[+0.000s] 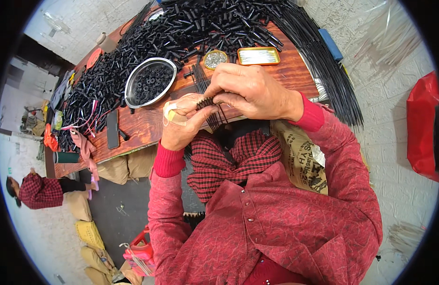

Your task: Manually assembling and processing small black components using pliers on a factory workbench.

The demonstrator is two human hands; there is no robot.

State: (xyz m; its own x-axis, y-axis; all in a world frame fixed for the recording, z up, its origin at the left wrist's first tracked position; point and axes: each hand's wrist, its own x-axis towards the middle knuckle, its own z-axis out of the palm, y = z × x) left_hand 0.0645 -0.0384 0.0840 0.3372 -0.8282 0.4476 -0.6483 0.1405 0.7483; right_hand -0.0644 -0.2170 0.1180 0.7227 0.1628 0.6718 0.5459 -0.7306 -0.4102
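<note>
Near the table's front edge, my left hand (181,121) is closed, with its thumb and fingers around a short row of black ribbed pieces (205,102). Tape is wrapped on one of its fingers. My right hand (250,90) meets it from the right, thumb and fingertips pinched at the right end of that row; what lies between these fingertips is hidden. Thin black rods (199,78) lie side by side beneath both hands, running from the table toward my lap. A loose black fitting (188,74) lies just left of the rods.
A metal bowl (173,84) of small black rings stands left of my hands. Beyond are a round tin (215,52) of small metal bits, a yellow-rimmed tray (259,49) of white pins and heaped black tubes (191,28). Long black rods (319,57) hang off the right side.
</note>
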